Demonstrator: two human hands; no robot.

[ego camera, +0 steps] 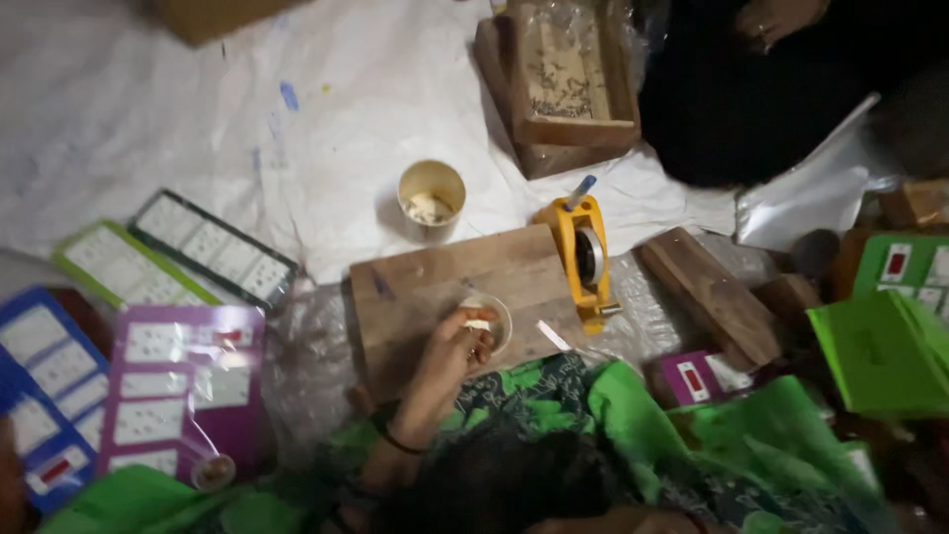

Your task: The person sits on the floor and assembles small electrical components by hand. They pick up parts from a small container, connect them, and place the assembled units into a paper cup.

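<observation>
My left hand (457, 344) reaches forward from the bottom of the view, a dark bangle on its wrist. Its bent fingers and thumb close on the near rim of a small white bowl (497, 314). The bowl stands on a wooden board (425, 282) in front of me. The fingertips dip into the bowl, and what they touch inside is too blurred to tell. My right hand is hidden. Green patterned cloth (613, 405) covers my lap below the board.
A yellow tape dispenser (585, 255) lies at the board's right edge and a tin cup (431, 198) behind it. Wooden blocks (707, 292) and a wooden tray (563, 79) lie right and back. Coloured cards with white switch plates (183, 381) spread left. Another person in black (751, 89) sits top right.
</observation>
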